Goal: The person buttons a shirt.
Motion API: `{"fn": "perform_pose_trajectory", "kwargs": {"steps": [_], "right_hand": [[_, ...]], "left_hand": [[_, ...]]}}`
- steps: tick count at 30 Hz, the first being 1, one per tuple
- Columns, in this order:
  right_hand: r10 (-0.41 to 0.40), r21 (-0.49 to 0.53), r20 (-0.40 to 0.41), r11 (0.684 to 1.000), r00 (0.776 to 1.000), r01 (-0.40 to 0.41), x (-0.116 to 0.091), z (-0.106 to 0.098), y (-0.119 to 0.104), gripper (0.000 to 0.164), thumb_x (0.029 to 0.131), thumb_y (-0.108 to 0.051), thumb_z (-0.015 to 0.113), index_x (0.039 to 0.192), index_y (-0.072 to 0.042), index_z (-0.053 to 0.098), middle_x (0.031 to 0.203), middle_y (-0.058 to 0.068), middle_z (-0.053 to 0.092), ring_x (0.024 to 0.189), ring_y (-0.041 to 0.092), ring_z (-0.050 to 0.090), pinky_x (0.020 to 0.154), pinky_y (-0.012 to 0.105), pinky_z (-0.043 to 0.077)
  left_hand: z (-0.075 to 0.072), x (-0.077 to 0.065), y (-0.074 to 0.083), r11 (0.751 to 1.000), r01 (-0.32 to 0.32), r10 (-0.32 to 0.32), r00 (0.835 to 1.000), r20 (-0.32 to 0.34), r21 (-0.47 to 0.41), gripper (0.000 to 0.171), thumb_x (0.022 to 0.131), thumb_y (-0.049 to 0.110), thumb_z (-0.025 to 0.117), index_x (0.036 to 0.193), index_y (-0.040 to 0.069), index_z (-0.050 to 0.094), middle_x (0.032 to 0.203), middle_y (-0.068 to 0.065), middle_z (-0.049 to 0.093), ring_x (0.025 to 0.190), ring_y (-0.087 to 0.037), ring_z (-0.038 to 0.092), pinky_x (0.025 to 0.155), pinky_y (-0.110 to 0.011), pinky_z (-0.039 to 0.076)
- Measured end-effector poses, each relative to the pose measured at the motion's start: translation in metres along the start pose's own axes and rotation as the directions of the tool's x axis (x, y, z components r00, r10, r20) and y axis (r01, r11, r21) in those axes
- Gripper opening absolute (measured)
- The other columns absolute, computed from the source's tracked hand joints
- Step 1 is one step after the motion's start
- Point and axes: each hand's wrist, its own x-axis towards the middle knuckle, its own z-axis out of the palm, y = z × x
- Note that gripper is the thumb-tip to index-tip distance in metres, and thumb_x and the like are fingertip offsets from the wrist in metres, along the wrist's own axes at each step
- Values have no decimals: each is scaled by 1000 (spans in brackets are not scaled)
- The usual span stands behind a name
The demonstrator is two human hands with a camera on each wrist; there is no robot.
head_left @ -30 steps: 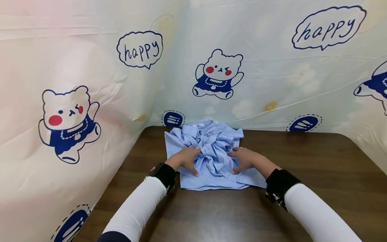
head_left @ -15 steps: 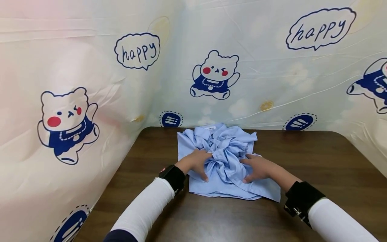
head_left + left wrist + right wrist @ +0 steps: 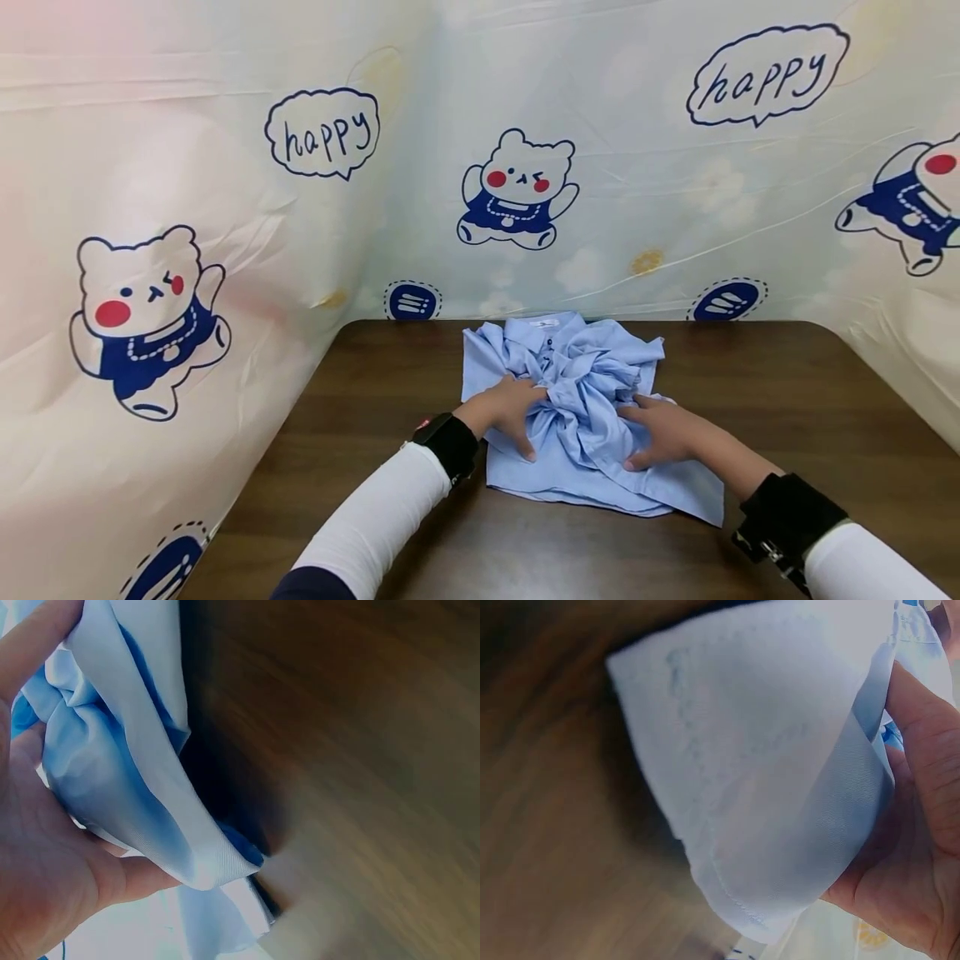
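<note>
A crumpled light blue button-up shirt (image 3: 600, 367) lies on the table, collar and white label toward the back wall. My left hand (image 3: 506, 412) holds the shirt at its left side, thumb and fingers set apart around the bunched cloth. In the left wrist view, the left hand (image 3: 60, 847) has folds between its thumb and fingers. From the right, my right hand (image 3: 667, 432) holds the gathered folds. The right wrist view has a flap of the shirt (image 3: 765, 750) hanging before the right hand (image 3: 911, 817), whose fingertips are partly hidden behind cloth.
The dark brown wooden table (image 3: 360, 375) reaches back to a pale curtain (image 3: 637, 183) printed with bears and "happy" bubbles. This curtain also runs along the left side. Black camera straps (image 3: 447, 447) sit on both wrists over white sleeves.
Both hands and the shirt between them have shifted right across the table and slightly nearer. The head view has turned a little to the right. The shirt's bunched shape stays much the same.
</note>
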Motion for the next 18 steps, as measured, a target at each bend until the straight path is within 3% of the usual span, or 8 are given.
{"fn": "perform_pose_trajectory", "kwargs": {"steps": [7,11,18], "right_hand": [[8,-13,-4,1000,1000,-8,-1,0,9,87,74,-57,77,138,-4,52,141,38,38,126,59,36,95,70,35],[-3,-32,-13,999,1000,3,6,-1,13,88,74,-58,77,138,-2,52,139,40,39,123,60,39,96,69,35],[42,-34,4,999,999,-41,10,-6,16,90,73,-58,77,138,-2,51,138,41,38,123,61,39,95,70,35]], "left_hand": [[0,18,0,999,-39,39,999,-4,11,108,62,54,88,151,22,36,154,-7,35,143,-32,26,114,-49,22],[-1,30,-4,1000,-22,22,1000,-3,8,109,62,54,88,152,21,35,154,-6,35,143,-29,25,116,-48,16],[-2,40,-4,1000,18,-18,1000,1,-21,108,63,52,88,152,22,34,155,-8,33,143,-35,23,116,-48,17]]}}
